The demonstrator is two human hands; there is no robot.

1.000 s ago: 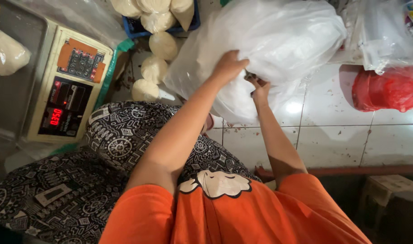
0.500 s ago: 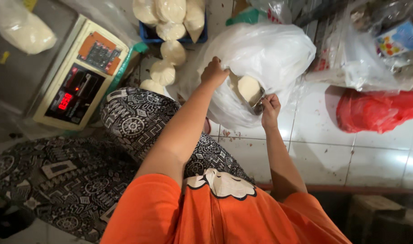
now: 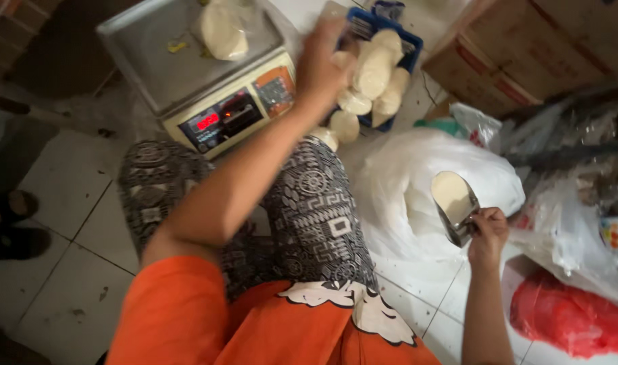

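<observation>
My right hand [image 3: 488,233] grips a metal scoop [image 3: 454,203] heaped with white powder, held over a big open white plastic sack [image 3: 397,176] of the same powder. My left hand [image 3: 326,57] is stretched forward and blurred, reaching beside a blue crate [image 3: 407,51] piled with filled clear bags of powder [image 3: 373,71]. Whether it holds anything is not clear. A digital scale [image 3: 207,81] stands on the floor at upper left with one filled bag [image 3: 222,28] on its steel platform. My patterned trousers and orange shirt fill the foreground.
Cardboard boxes [image 3: 525,47] stand at the upper right. A red plastic bag [image 3: 572,318] and clear plastic bags [image 3: 572,236] lie on the white tiled floor at right. Dark sandals [image 3: 11,223] sit at the far left.
My left hand left the sack's mouth and swung forward toward the blue crate. My right hand lifted the filled scoop out of the sack. The view turned left toward the scale.
</observation>
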